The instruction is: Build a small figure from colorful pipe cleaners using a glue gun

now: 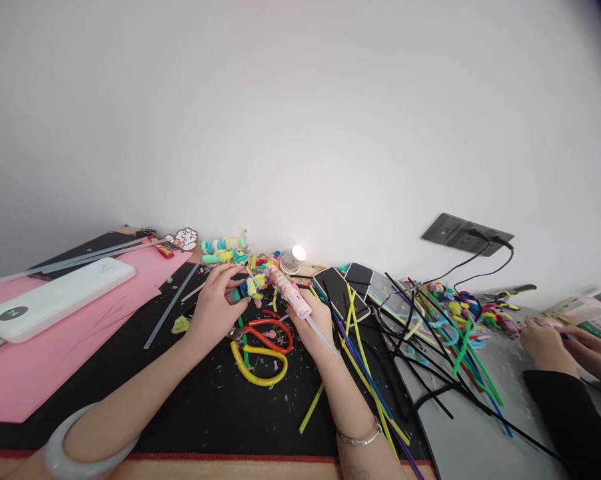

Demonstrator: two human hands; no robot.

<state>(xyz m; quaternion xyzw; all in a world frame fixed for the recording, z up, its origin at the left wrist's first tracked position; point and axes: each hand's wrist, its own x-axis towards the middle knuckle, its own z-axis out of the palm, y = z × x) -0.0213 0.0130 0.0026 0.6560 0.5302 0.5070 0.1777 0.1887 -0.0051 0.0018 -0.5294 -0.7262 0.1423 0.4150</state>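
My left hand [220, 297] is closed round a small multicoloured pipe-cleaner piece [249, 288], blue, green and yellow. In my right hand [308, 317] is a pink hot glue gun [293, 297], with a clear glue stick [321, 335] sticking out of its back end. The gun's nozzle points up and left, close to the pipe-cleaner piece; whether they touch I cannot tell. Between my forearms, scissors [260, 381] with one red and one yellow handle lie on the black mat [190, 413]. Behind my left hand sit other fuzzy pipe-cleaner pieces [224, 245].
A white power bank [65, 297] rests on pink sheets [145, 280] at left. A paper cup [294, 260] stands by the wall. Phones [338, 290], loose pipe cleaners [360, 353] and pliers [513, 293] lie rightward. Another person's hands [550, 343] work at far right.
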